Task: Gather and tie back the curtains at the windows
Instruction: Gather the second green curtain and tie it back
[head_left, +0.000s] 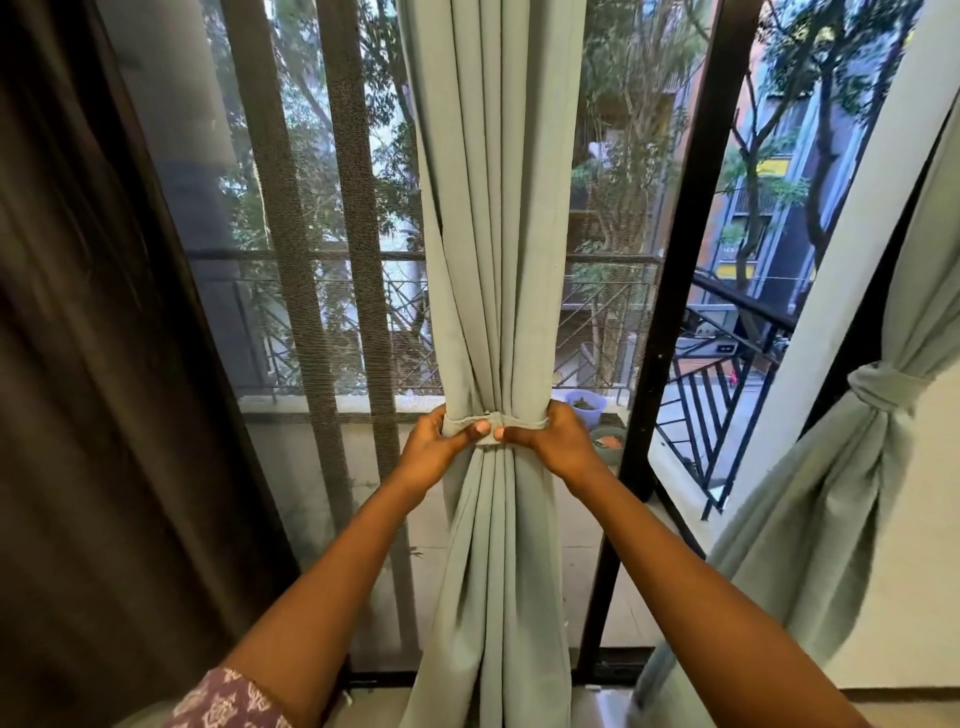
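A pale green curtain (493, 234) hangs gathered into a narrow bundle in front of the window's middle. A matching fabric tie-back band (493, 422) wraps around it at waist height. My left hand (441, 441) grips the band's left side, thumb pressing on the front. From the other side my right hand (550, 436) grips the band, its thumb meeting the left thumb at the centre. A second pale green curtain (831, 493) at the right hangs tied with a knotted band (883, 389).
A dark brown curtain (93, 364) fills the left side. Behind the middle curtain is a mesh screen with dark frame bars (670, 312). Outside lie a balcony railing (727, 374), a purple bowl (587, 405) and trees.
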